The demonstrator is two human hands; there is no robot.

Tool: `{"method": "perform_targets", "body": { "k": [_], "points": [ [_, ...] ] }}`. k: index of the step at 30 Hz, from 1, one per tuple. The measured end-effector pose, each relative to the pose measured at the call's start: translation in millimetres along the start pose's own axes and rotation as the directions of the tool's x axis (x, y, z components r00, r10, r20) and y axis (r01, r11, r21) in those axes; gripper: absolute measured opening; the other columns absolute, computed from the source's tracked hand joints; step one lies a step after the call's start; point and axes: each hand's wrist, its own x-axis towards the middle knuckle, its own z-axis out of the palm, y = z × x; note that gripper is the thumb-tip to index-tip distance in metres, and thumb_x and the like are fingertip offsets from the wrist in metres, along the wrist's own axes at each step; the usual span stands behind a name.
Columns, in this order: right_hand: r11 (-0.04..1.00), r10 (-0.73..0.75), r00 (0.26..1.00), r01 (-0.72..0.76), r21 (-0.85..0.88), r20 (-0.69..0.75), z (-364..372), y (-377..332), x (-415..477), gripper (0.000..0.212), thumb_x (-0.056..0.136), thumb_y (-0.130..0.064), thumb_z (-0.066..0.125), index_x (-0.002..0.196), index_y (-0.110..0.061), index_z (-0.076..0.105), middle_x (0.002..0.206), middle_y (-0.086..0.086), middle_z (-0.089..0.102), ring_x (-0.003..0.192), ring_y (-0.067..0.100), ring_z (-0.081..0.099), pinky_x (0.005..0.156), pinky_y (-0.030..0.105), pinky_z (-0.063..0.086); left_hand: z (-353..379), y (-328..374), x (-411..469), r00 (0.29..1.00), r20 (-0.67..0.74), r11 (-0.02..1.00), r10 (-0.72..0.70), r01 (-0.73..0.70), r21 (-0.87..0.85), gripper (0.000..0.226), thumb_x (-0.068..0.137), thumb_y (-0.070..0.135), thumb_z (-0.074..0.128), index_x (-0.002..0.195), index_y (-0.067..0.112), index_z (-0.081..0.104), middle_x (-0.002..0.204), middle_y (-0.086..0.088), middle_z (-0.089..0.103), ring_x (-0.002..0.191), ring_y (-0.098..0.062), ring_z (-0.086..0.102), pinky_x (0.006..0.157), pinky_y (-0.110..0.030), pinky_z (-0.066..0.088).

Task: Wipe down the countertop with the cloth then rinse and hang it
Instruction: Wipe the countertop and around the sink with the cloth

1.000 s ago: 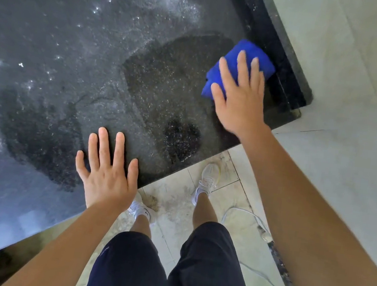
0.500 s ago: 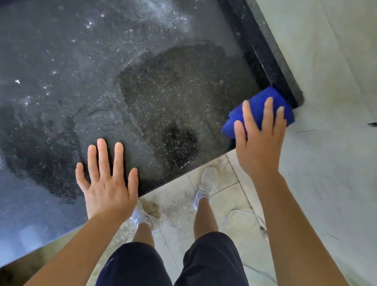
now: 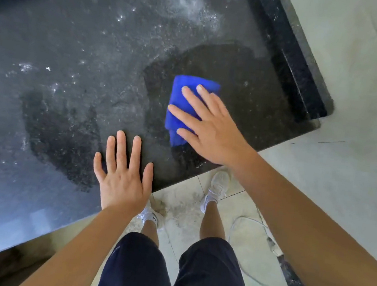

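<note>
cloth (image 3: 184,94): blue, folded, on a dark wet patch (image 3: 229,76) of the counter (image 3: 93,53), near its front edge
right grip (image 3: 211,126): fingers straight, pressing down on the cloth
left grip (image 3: 123,177): fingers spread, flat on the counter

Countertop (image 3: 76,44): flat dark slab runs open ahead of and to the left of the cloth (image 3: 189,95) under my right hand (image 3: 211,126). On the right, a raised black ledge (image 3: 295,68) bounds it. My left hand (image 3: 123,177) lies flat at the front edge, near the cloth, blocking that side.
</note>
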Motion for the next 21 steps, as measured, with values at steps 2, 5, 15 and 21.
{"method": "perform_targets", "body": {
  "k": [2, 5, 15, 21],
  "points": [
    [0.971, 0.221, 0.974, -0.225, -0.080, -0.056, -7.6, 49.4, -3.7, 0.049, 0.102, -0.049, 0.041, 0.147, -0.029, 0.046, 0.157, 0.016, 0.036, 0.137, 0.046, 0.038, 0.106, 0.052, 0.036, -0.8, 0.6, 0.0, 1.000, 0.009, 1.000, 0.000, 0.000, 0.001, 0.065, 0.100, 0.050, 0.016, 0.159, 0.021, 0.011, 0.166, -0.010, 0.001, 0.153, -0.029, 0.003, 0.120, -0.058, 0.008],
    [0.835, 0.548, 0.836, -0.545, -0.076, 0.028, -24.2, 98.1, 15.2, 0.055, 0.102, -0.054, 0.032, 0.153, -0.034, 0.032, 0.163, 0.015, 0.021, 0.140, 0.047, 0.026, 0.110, 0.058, 0.025, -2.0, 0.7, 0.3, 1.000, 0.021, 1.000, 0.005, -0.005, -0.003, 0.066, 0.100, 0.051, 0.014, 0.159, 0.022, 0.008, 0.166, -0.009, -0.002, 0.153, -0.028, 0.000, 0.120, -0.057, 0.005],
    [0.991, 0.133, 0.988, -0.135, 0.018, 0.078, -9.1, -45.6, 3.3, 0.052, 0.103, -0.048, 0.033, 0.153, -0.032, 0.035, 0.163, 0.005, 0.026, 0.138, 0.037, 0.033, 0.106, 0.049, 0.029, -1.8, -0.2, 0.9, 0.999, 0.032, 1.000, -0.002, 0.002, 0.008, 0.066, 0.100, 0.051, 0.014, 0.159, 0.022, 0.009, 0.166, -0.009, -0.001, 0.153, -0.028, 0.000, 0.120, -0.057, 0.007],
    [0.903, 0.429, 0.900, -0.425, -0.061, 0.074, -16.1, 35.7, -27.7, 0.066, 0.101, -0.056, 0.033, 0.157, -0.022, 0.025, 0.166, 0.004, 0.017, 0.149, 0.037, 0.017, 0.119, 0.054, 0.012, -1.6, 0.1, 1.0, 1.000, 0.011, 1.000, 0.012, -0.012, 0.001, 0.066, 0.101, 0.051, 0.015, 0.159, 0.021, 0.010, 0.166, -0.010, 0.001, 0.153, -0.029, 0.002, 0.120, -0.058, 0.007]
  ]
}}
